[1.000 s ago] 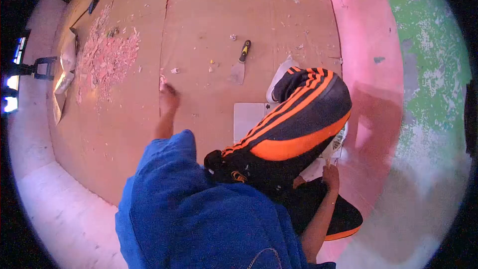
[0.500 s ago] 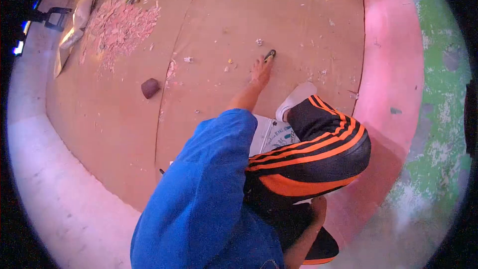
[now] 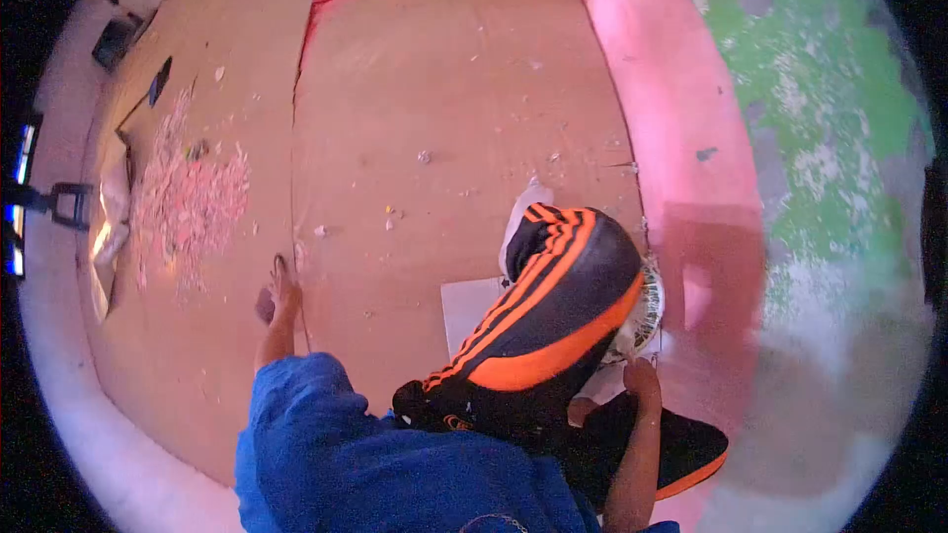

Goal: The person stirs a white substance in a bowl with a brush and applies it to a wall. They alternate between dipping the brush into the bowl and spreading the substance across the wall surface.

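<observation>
My left hand [image 3: 285,298] reaches out low over the brown floor covering, fingers closed around a small dark tool [image 3: 279,262] with a rounded end. Beside it, partly hidden by the hand, lies a dark brown block [image 3: 265,307]. My right hand [image 3: 642,377] is closed beside my bent knee, with something pale at its fingertips that I cannot make out. Just beyond it is a round white-rimmed thing [image 3: 649,308] with thin strands across it, partly covered by the knee. A white printed sheet [image 3: 462,306] lies under my leg.
A heap of pink flakes [image 3: 193,202] is spread at the left, next to a crumpled tan sheet [image 3: 114,207]. Small white crumbs [image 3: 424,156] dot the covering. A pink-lit border [image 3: 681,59] and worn green floor [image 3: 790,109] run along the right.
My left hand has swung left with the dark tool to beside the brown block. The view has shifted, and my right hand and the round white-rimmed thing now show more fully.
</observation>
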Demonstrator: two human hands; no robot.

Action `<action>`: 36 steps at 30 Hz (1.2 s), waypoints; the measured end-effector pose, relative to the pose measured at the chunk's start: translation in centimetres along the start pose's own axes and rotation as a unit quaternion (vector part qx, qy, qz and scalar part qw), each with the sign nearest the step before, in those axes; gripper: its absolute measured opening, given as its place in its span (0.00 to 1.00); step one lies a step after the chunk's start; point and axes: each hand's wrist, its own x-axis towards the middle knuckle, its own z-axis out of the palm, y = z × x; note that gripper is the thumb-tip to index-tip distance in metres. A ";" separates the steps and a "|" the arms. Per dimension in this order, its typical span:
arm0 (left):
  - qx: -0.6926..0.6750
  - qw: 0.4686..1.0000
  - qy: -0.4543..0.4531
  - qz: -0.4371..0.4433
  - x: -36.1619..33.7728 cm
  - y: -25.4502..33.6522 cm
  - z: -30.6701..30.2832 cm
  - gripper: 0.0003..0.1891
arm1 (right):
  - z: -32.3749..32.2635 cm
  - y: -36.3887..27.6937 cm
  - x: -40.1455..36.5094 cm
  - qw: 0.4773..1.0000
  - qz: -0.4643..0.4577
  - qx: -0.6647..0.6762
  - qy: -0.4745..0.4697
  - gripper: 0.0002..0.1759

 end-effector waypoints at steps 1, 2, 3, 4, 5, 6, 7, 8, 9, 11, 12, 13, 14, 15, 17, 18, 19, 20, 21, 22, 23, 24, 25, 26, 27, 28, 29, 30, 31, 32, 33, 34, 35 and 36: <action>-0.140 0.986 -0.080 -0.032 1.1 0.4 0.0 0.29 | -1.1 -0.8 -0.6 1.000 0.006 0.007 0.011 0.15; -0.272 0.947 -0.158 -0.061 2.3 0.7 0.0 0.28 | -3.3 -3.0 -1.2 0.999 0.030 0.033 0.020 0.16; -0.241 0.966 -0.094 0.011 3.5 2.2 1.5 0.28 | -4.6 -4.3 -1.9 0.996 0.057 0.058 0.025 0.16; -0.209 0.974 -0.031 0.083 4.8 4.4 3.2 0.29 | -3.9 -3.8 -1.6 0.995 0.064 0.067 0.029 0.16; -0.310 0.935 -0.032 0.171 6.5 7.4 2.5 0.25 | -2.7 -2.9 -0.5 0.994 0.068 0.084 0.035 0.16; -0.381 0.891 -0.074 0.237 7.7 11.1 1.5 0.20 | -2.0 -2.3 -0.1 0.992 0.072 0.100 0.040 0.17; -0.305 0.875 -0.140 0.348 8.1 15.6 -2.8 0.17 | -3.5 -3.3 -0.9 0.991 0.073 0.106 0.047 0.17; -0.382 0.816 -0.167 0.400 8.5 18.8 -4.0 0.13 | -6.5 -5.6 -2.8 0.981 0.115 0.147 0.046 0.17; -0.333 0.806 -0.107 0.478 10.2 21.8 -3.4 0.16 | -8.3 -7.0 -3.3 0.969 0.152 0.188 0.046 0.18; -0.257 0.766 0.019 0.588 13.0 29.0 -6.5 0.16 | -6.0 -5.1 -1.4 0.986 0.097 0.130 0.045 0.18; -0.396 0.797 -0.069 0.451 12.4 31.7 -12.2 0.16 | -6.0 -5.2 -1.7 0.984 0.123 0.118 0.043 0.18; -0.266 0.827 -0.017 0.495 13.5 34.9 -16.1 0.16 | -7.8 -6.1 -2.2 0.984 0.143 0.108 0.022 0.18; -0.381 0.790 0.039 0.479 14.6 38.2 -17.1 0.13 | -9.5 -7.1 -2.7 0.982 0.161 0.097 0.001 0.17; -0.427 0.780 0.001 0.457 13.9 40.9 -20.5 0.14 | -9.6 -7.8 -1.9 0.979 0.176 0.101 0.021 0.17; -0.478 0.752 -0.065 0.449 10.6 45.5 -27.0 0.15 | -9.2 -8.5 -1.0 0.961 0.231 0.148 0.038 0.17; -0.464 0.719 -0.121 0.503 9.4 48.1 -29.0 0.15 | -8.9 -9.1 -0.8 0.944 0.265 0.191 0.040 0.17; -0.447 0.684 -0.174 0.550 8.4 50.8 -29.2 0.15 | -7.9 -9.1 -0.7 0.955 0.244 0.167 0.024 0.17; -0.451 0.671 -0.190 0.557 7.5 53.4 -28.0 0.15 | -7.1 -9.0 -0.2 0.966 0.215 0.143 0.006 0.17; -0.388 0.610 -0.221 0.655 6.5 55.6 -26.9 0.15 | -7.1 -9.5 -0.9 0.957 0.227 0.181 0.008 0.18; -0.322 0.541 -0.244 0.738 5.9 57.5 -25.8 0.16 | -7.1 -9.8 -1.8 0.948 0.235 0.216 0.010 0.18; -0.331 0.537 -0.249 0.735 5.5 59.4 -23.5 0.16 | -5.9 -9.2 -1.9 0.956 0.203 0.211 -0.006 0.19; -0.231 0.493 -0.288 0.788 5.0 61.2 -19.7 0.17 | -4.5 -8.6 -1.9 0.964 0.170 0.205 -0.025 0.19; -0.131 0.442 -0.322 0.826 4.2 62.2 -17.8 0.19 | -3.2 -7.7 -1.7 0.965 0.172 0.193 -0.038 0.19; -0.145 0.443 -0.334 0.820 4.0 63.1 -16.4 0.19 | -1.9 -7.2 -1.6 0.961 0.167 0.220 -0.032 0.19; -0.022 0.478 -0.436 0.763 3.5 63.9 -15.8 0.19 | -1.2 -6.9 -1.5 0.955 0.161 0.248 -0.028 0.19; 0.103 0.493 -0.526 0.685 3.1 64.5 -15.9 0.20 | -1.4 -6.8 -1.3 0.956 0.160 0.240 -0.047 0.19; 0.093 0.488 -0.541 0.679 2.8 64.7 -16.2 0.20 | -1.8 -6.9 -1.2 0.960 0.143 0.238 -0.050 0.19; 0.067 0.487 -0.525 0.695 2.8 64.8 -17.3 0.21 | -2.2 -6.9 -1.1 0.962 0.123 0.238 -0.053 0.19; 0.041 0.486 -0.504 0.713 2.8 65.0 -18.4 0.21 | -1.1 -6.6 -0.6 0.953 0.114 0.279 -0.015 0.19; 0.062 0.518 -0.467 0.714 2.5 65.0 -18.8 0.20 | -0.4 -6.9 -0.4 0.940 0.106 0.323 0.025 0.21; 0.060 0.513 -0.480 0.709 2.3 64.5 -18.6 0.20 | -2.8 -7.8 -0.3 0.920 0.098 0.378 0.039 0.23; -0.001 0.554 -0.470 0.688 2.0 63.9 -18.0 0.20 | -5.6 -8.7 0.7 0.896 0.092 0.430 0.052 0.26; -0.060 0.596 -0.457 0.658 1.9 63.2 -17.3 0.19 | -6.8 -9.2 1.5 0.901 0.085 0.425 0.031 0.27; -0.115 0.637 -0.439 0.623 2.0 62.2 -16.5 0.18 | -7.9 -9.7 2.3 0.904 0.076 0.420 0.010 0.28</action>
